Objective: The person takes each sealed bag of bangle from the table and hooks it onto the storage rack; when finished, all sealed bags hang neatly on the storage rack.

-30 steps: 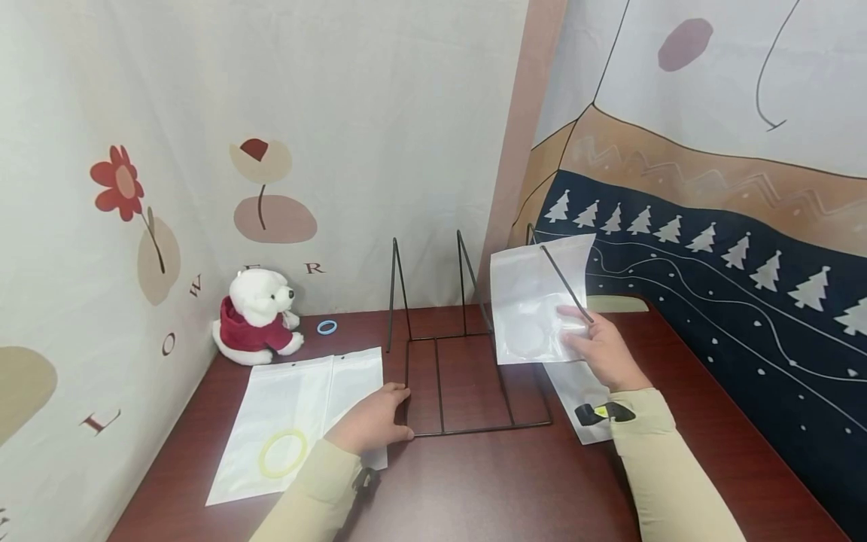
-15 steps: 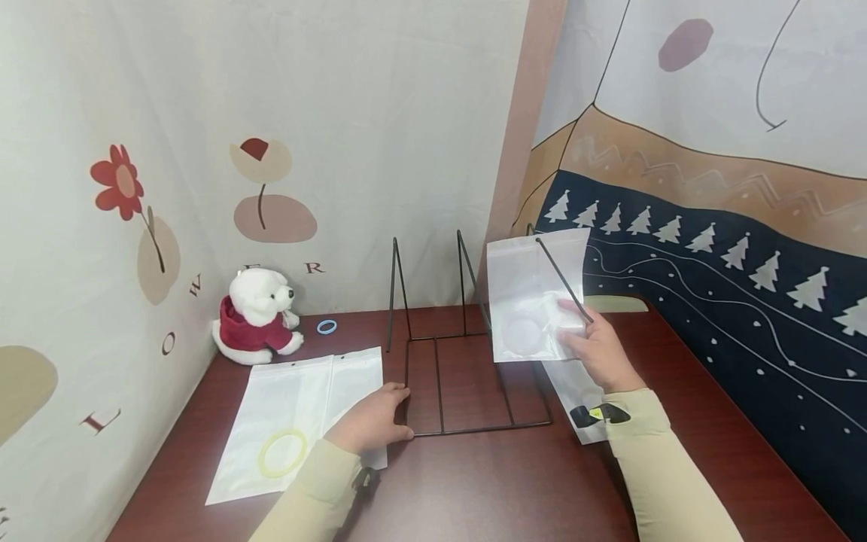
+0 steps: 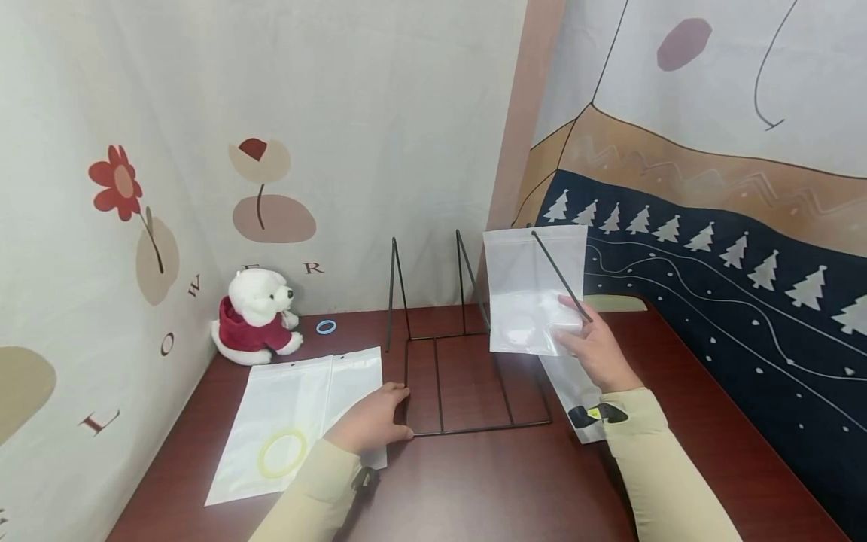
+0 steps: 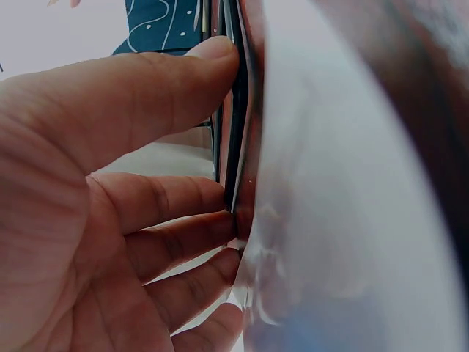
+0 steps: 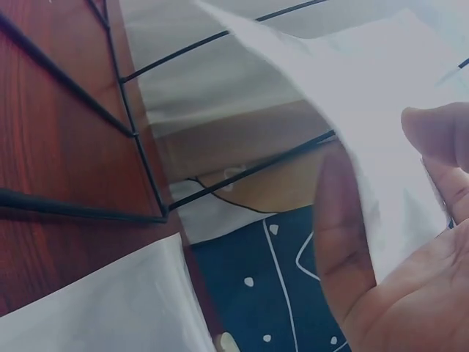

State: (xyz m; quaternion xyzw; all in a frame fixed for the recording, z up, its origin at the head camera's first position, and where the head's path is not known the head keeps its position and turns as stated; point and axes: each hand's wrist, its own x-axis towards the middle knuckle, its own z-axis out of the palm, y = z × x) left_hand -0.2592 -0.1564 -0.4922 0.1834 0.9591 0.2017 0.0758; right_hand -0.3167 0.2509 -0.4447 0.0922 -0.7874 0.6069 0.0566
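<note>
A black wire rack (image 3: 439, 393) stands on the table with several upright prongs. My left hand (image 3: 369, 420) grips its front left corner; in the left wrist view, the thumb and fingertips (image 4: 212, 192) bear on the dark wire. By its right edge, my right hand (image 3: 603, 352) pinches a white zip bag (image 3: 512, 275), which has a pale round thing low inside. The slanting right prong (image 3: 561, 273) passes through the hole near the bag's top. In the right wrist view, the bag (image 5: 399, 183) lies between thumb and fingers.
White zip bags (image 3: 284, 399) lie left of the rack, a yellow ring (image 3: 260, 455) showing on one. Another bag (image 3: 572, 390) lies under my right wrist. Behind are a white toy bear (image 3: 254, 331) in a red top and a blue ring (image 3: 320, 329). Printed curtains border the table.
My right hand has moved slightly left, and the bag with it. The bag's hole sits higher and farther back along the prong. The left hand and the rack have stayed put.
</note>
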